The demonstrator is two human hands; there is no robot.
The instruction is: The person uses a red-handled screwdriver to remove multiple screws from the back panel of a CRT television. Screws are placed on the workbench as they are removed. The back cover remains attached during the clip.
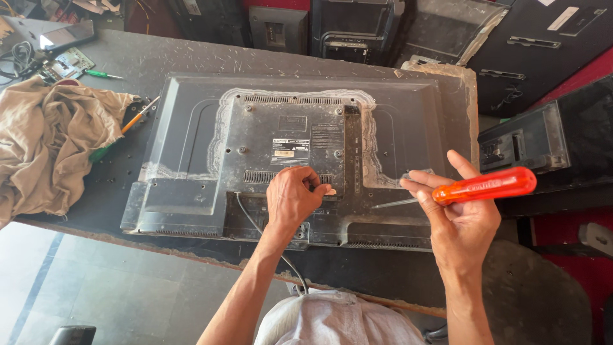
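Left hand (292, 197): forearm reaches up from the lower edge, knuckles up, fingers (317, 185) curled and pinched down on the television back (300, 153).
Right hand (456, 214): raised palm-up, fingers grasping the orange screwdriver (476, 186), handle pointing right, shaft left.
Television back: face-down across the counter (115, 57).
Cloth (48, 147): crumpled, left of the television.

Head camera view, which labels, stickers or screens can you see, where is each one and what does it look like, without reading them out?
Labels: on the centre of the television back, above the left hand; a few dark rectangles with pale print, one with a small yellowish patch.
Label on screwdriver: pale print along the orange handle, in the right hand.
Stickers: white and dark strips on a black panel, top right.
Screens: none visible lit.
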